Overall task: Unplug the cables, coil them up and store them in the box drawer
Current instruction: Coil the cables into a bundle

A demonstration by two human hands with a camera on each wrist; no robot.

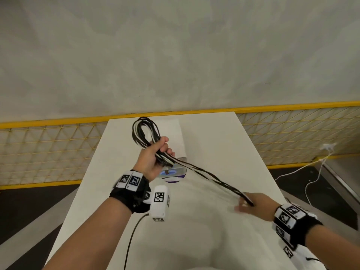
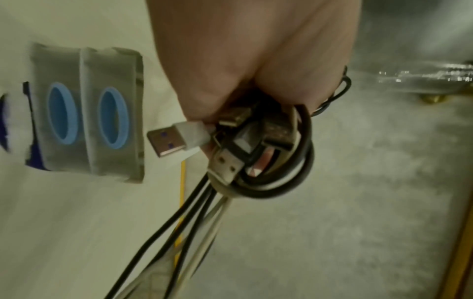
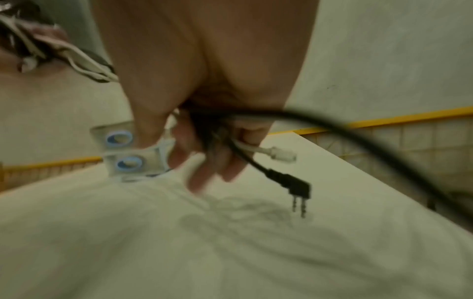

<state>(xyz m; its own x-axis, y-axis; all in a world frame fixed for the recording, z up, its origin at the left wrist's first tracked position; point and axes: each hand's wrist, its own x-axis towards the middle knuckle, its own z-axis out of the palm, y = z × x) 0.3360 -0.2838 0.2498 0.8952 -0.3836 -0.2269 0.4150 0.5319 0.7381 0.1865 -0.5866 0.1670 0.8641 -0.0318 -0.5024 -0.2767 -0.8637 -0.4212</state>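
I have both hands on the cable bundle above the white table.

My left hand (image 1: 153,156) is raised over the table (image 1: 224,152), fingers curled tight round the looped black and white cables (image 1: 144,131); in the left wrist view several USB plugs (image 2: 169,141) stick out of that fist. From there the strands run down to my right hand (image 1: 253,205), which grips their other ends low over the table, with a white plug (image 3: 281,154) and a black 2-pin plug (image 3: 294,187) hanging below its fingers. The box (image 1: 173,172), clear with 2 blue rings on its drawer fronts, sits on the table just beneath my left hand.
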